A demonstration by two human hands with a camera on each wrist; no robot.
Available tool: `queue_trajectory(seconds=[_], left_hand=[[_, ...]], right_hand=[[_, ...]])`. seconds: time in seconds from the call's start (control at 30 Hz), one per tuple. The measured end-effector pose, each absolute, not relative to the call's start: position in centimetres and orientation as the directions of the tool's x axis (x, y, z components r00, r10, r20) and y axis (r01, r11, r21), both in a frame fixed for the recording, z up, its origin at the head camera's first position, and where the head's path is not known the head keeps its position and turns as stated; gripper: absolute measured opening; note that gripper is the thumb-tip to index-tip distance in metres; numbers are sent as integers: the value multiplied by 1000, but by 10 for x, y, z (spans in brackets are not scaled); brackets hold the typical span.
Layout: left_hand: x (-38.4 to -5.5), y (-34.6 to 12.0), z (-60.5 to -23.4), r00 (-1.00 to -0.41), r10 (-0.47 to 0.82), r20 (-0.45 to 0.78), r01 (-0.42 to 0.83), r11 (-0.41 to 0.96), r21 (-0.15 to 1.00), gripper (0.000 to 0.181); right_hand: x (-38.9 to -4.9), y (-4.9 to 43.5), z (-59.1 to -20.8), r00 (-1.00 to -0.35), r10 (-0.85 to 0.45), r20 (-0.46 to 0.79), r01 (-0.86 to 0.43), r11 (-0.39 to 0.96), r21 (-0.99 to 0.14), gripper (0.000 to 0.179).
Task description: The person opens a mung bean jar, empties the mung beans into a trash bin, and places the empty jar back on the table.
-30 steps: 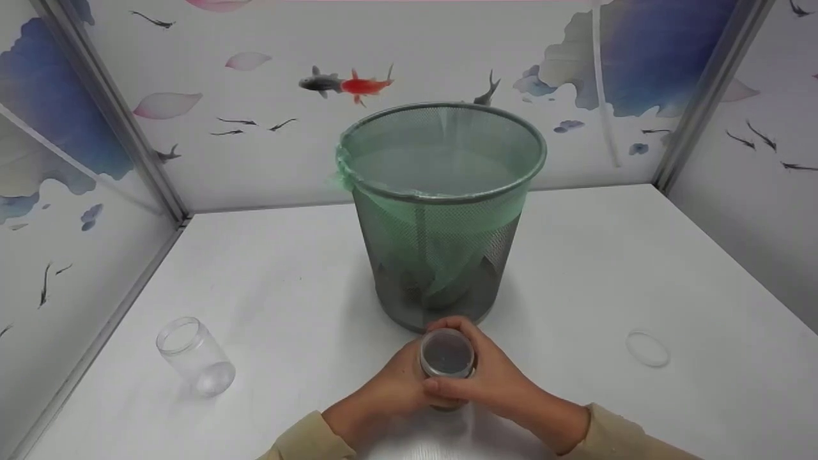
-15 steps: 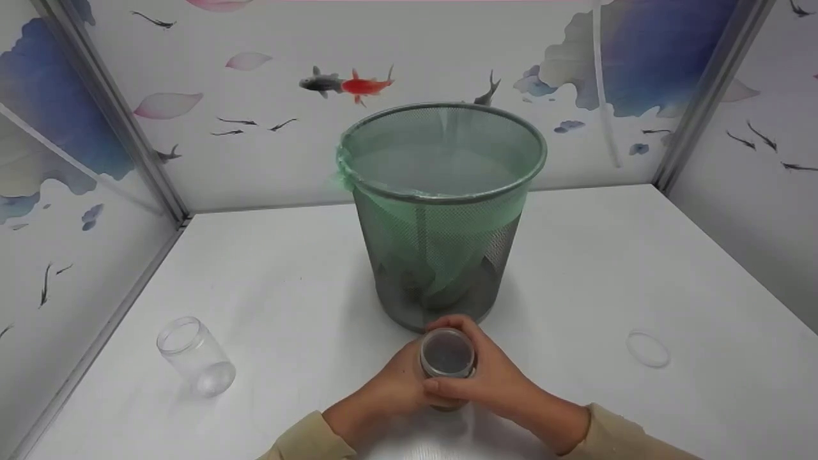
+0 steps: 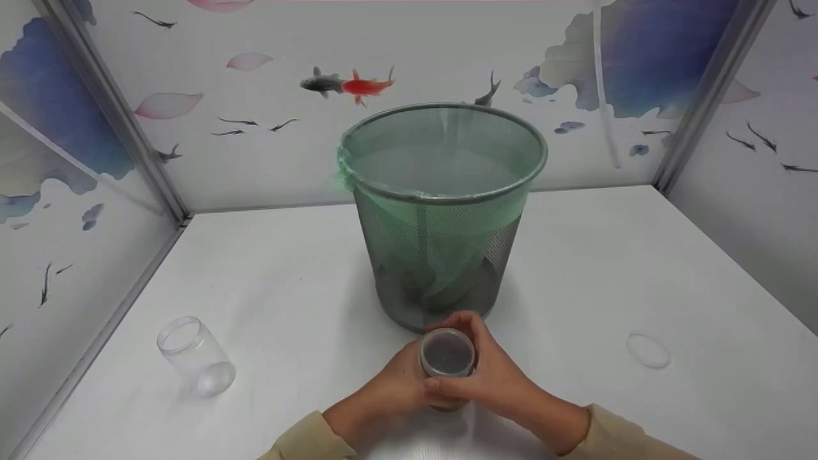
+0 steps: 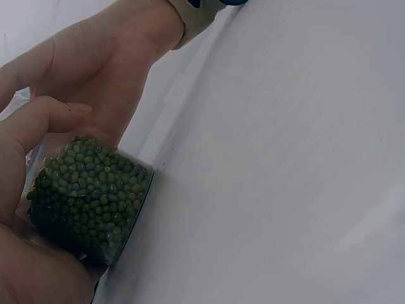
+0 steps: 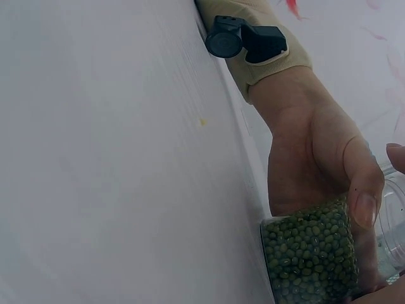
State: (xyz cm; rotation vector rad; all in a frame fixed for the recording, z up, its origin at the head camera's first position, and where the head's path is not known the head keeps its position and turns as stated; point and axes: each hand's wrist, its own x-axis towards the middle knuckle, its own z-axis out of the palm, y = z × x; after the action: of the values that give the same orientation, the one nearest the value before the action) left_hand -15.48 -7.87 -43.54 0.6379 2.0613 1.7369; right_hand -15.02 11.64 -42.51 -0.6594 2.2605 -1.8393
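Note:
A clear jar (image 3: pixel 447 353) stands near the table's front edge, held between my two hands. Green mung beans (image 5: pixel 310 253) fill its lower part, as both wrist views show. My left hand (image 3: pixel 404 378) curls round the jar's body from the left; in the right wrist view its thumb lies along the side. From the right, my right hand (image 3: pixel 501 374) grips the jar close to its rim, thumb in front and fingers behind. The head view looks down on a greyish round top; I cannot tell whether a lid covers it.
Just behind the hands stands a mesh wastebasket (image 3: pixel 441 255) lined with a green bag. A second clear jar (image 3: pixel 195 358), with nothing visible inside, is on the left. A thin clear ring or lid (image 3: pixel 648 350) lies at the right. Printed panels (image 3: pixel 268 166) enclose the white table (image 3: pixel 287 268).
The right hand's fingers behind the jar have lifted slightly. The jar, the left hand and everything else stay in place.

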Motion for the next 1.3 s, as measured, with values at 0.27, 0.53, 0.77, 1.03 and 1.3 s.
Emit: queue_trajectory(seconds=[0.27, 0.53, 0.77, 1.03, 1.3], left_hand=[[-154, -80, -435, -827, 562, 22, 118, 136, 984, 86], [-153, -80, -434, -823, 567, 34, 133, 134, 982, 83], [-153, -79, -434, -822, 568, 38, 134, 128, 983, 82], [-154, -79, -435, -823, 567, 39, 143, 140, 980, 81], [-153, -79, -434, -828, 561, 25, 100, 104, 989, 81]], right_hand=[[-150, 116, -426, -884, -436, 166, -239, 117, -964, 71], [-151, 116, -427, -874, -449, 189, -276, 138, -951, 70], [-151, 117, -426, -873, -450, 190, -286, 157, -945, 69], [-151, 117, -427, -872, -448, 200, -298, 160, -941, 70], [-150, 117, -426, -877, -451, 166, -257, 149, -955, 77]])
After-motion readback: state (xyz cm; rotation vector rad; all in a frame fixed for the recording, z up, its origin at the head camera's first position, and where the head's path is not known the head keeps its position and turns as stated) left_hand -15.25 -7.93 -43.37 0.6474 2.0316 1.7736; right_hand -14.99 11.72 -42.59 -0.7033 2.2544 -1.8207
